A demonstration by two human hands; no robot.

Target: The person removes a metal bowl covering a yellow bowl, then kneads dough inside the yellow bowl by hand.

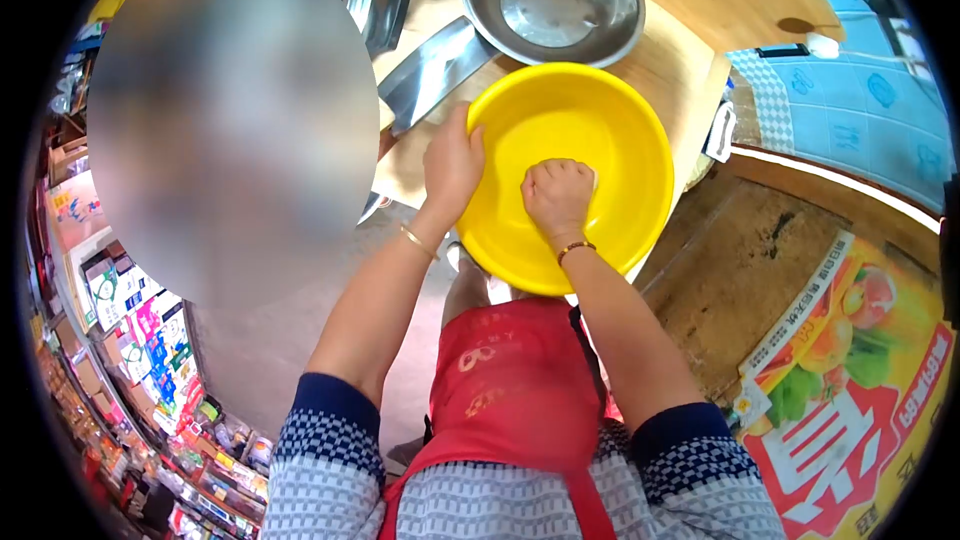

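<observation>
A yellow plastic basin [630,190] stands at the near edge of the wooden table in front of me. My left hand [452,165] grips the basin's left rim, thumb at the inner side. Inside the basin, low over its bottom, my right hand [560,198] is closed in a fist. Whatever its fingers hold, if anything, is hidden. Just behind the yellow basin sits a wide, shallow steel bowl [555,10], with nothing visible in it. A broad, shiny flat piece of metal [435,70] lies to the left of that bowl.
The wooden table [690,70] carries both vessels. At right are a brown wooden surface [715,270] and a bright printed carton or sheet [850,390]. Shelves of packaged goods [150,340] line the left. A large blurred round patch [235,130] hides the upper left.
</observation>
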